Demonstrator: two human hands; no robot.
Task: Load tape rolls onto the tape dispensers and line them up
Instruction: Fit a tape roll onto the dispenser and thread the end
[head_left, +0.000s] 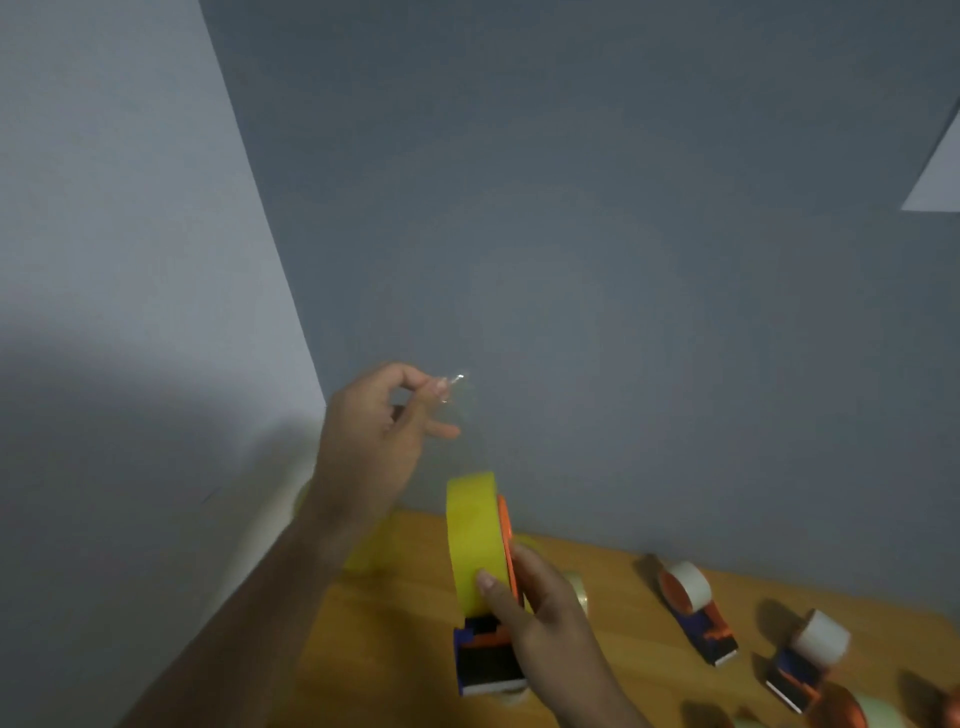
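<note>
My right hand (540, 618) grips a blue and orange tape dispenser (485, 662) that carries a yellow tape roll (474, 535), holding it above the wooden table (395, 649). My thumb presses on the roll's face. My left hand (376, 441) is raised above and to the left of the roll. It pinches the clear free end of the tape (453, 387) between thumb and forefinger, and the strip stretches down to the roll. Two loaded dispensers with whitish rolls (693, 605) (808, 652) stand on the table to the right.
Grey walls rise behind and left of the table. Another yellow roll (371, 551) lies behind my left forearm. A pale roll (576, 590) peeks out behind my right hand. More orange dispenser parts (852, 709) sit at the bottom right edge.
</note>
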